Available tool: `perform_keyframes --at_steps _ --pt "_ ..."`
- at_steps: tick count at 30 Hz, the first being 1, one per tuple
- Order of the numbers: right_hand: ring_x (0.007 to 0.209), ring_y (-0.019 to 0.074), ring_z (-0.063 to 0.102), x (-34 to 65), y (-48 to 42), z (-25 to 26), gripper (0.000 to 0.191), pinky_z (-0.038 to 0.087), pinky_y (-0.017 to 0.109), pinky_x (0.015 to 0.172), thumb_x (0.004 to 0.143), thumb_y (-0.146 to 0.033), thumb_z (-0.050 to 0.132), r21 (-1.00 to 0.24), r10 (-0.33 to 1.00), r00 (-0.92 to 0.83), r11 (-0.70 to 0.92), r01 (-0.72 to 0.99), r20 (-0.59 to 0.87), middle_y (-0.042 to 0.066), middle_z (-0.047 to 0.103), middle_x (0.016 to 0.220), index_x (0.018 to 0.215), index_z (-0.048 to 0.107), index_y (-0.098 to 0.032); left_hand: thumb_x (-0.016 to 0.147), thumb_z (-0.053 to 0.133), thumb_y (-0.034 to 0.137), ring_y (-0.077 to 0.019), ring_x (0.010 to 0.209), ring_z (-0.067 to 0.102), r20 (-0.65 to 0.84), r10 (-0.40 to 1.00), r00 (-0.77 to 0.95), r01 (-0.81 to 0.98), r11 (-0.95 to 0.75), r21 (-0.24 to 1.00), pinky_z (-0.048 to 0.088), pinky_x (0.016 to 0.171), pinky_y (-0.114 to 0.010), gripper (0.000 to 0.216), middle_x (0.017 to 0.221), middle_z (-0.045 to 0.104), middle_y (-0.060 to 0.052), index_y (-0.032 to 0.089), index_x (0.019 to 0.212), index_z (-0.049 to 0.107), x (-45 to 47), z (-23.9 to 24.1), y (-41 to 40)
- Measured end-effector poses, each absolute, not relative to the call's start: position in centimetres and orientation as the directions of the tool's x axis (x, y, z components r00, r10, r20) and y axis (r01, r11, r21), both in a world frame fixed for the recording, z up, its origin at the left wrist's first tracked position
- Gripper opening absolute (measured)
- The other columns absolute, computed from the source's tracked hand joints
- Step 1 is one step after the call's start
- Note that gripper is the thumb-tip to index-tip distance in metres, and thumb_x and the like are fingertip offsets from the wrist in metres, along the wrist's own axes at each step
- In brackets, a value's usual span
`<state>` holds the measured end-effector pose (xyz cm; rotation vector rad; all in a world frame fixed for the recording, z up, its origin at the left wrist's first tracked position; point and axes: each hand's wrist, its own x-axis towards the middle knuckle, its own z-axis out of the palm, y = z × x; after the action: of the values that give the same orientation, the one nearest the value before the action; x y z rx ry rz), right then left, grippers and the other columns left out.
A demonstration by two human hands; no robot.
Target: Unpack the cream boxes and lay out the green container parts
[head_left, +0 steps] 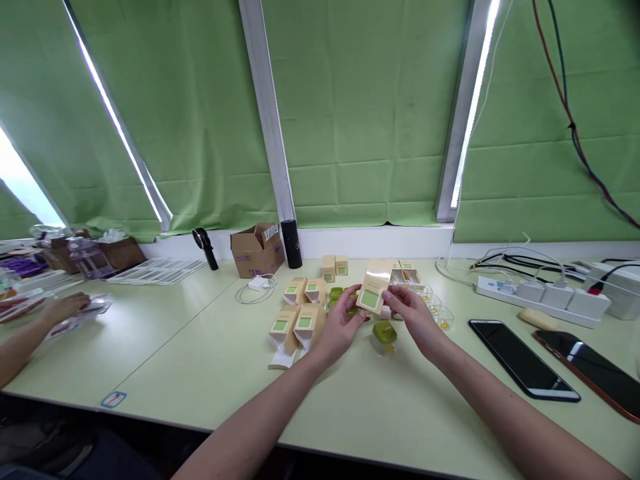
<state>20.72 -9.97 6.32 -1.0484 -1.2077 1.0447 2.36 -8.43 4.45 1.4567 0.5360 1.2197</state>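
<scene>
I had both hands pinching one small tan cardboard carton with a green square label (pixel 373 291), left hand (pixel 339 328) below, right hand (pixel 413 312) beside, just above the pale green table (pixel 380 407). A slack pinch could have dropped it onto the green soap in its clear case (pixel 384 335). I counted four similar cartons (pixel 300 308) left, two phones (pixel 523 360) right.

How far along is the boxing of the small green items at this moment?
Done, apparently: several tan cardboard cartons with green labels lie grouped on the pale green table. In hand: the left hand and right hand hold one more tan carton between them. Left: a green item in a clear case and other clear cases remain unboxed.
</scene>
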Motion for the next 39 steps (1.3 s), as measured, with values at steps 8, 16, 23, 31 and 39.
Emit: perform_keyframes --at_steps 8,16,23,31,39 --pt "0.091 0.0269 0.073 20.3 -8.2 7.4 0.059 0.054 0.036 0.073 0.074 -0.068 0.076 -0.976 0.976 0.101 0.2 -0.087 0.191 0.009 0.078 0.094 0.107 0.064 -0.021 0.084 0.078 0.034 -0.0313 0.118 0.064 0.381 0.875 0.298 -0.307 -0.29 0.906 0.056 0.096 -0.045 0.059 0.129 0.068 -0.016 0.019 0.137 0.055 3.3 6.1 -6.9" --pt "0.084 0.0257 0.072 19.7 -6.4 6.7 0.063 0.052 0.034 0.066 0.07 -0.073 0.076 -0.961 0.957 0.163 0.257 -0.1 0.239 0.007 0.076 0.084 0.105 0.061 -0.022 0.083 0.077 0.035 -0.0315 0.119 0.064 0.383 0.893 0.236 -0.343 -0.292 0.893 0.056 0.09 -0.039 0.06 0.13 0.069 -0.015 0.018 0.137 0.057 4.2 5.7 -5.6" --pt "0.082 0.0242 0.071 19.7 -7.7 6.1 0.069 0.051 0.032 0.064 0.07 -0.074 0.076 -0.978 0.978 0.097 0.191 -0.081 0.183 0.006 0.077 0.086 0.114 0.06 -0.023 0.081 0.079 0.034 -0.0288 0.116 0.064 0.375 0.899 0.226 -0.326 -0.293 0.899 0.055 0.09 -0.037 0.058 0.127 0.07 -0.014 0.02 0.134 0.06 3.8 4.4 -5.8" --pt "0.085 0.0234 0.071 19.7 -7.9 5.4 0.06 0.054 0.035 0.076 0.071 -0.064 0.082 -0.964 0.977 -0.016 0.208 -0.166 0.213 0.006 0.079 0.095 0.111 0.064 -0.022 0.08 0.071 0.024 -0.0228 0.1 0.066 0.39 0.891 0.235 -0.282 -0.321 0.904 0.054 0.08 -0.03 0.052 0.121 0.071 -0.013 0.017 0.13 0.059 3.7 4.8 -6.5" --pt "0.065 0.0144 0.058 19.9 -7.1 4.8 0.057 0.046 0.028 0.064 0.069 -0.065 0.083 -0.957 0.982 0.026 0.186 -0.224 0.185 0.003 0.073 0.08 0.1 0.071 -0.019 0.073 0.066 0.012 -0.0254 0.116 0.065 0.423 0.869 0.259 -0.292 -0.347 0.891 0.053 0.095 -0.034 0.062 0.126 0.07 -0.011 0.018 0.134 0.055 3.6 4.0 -6.4"
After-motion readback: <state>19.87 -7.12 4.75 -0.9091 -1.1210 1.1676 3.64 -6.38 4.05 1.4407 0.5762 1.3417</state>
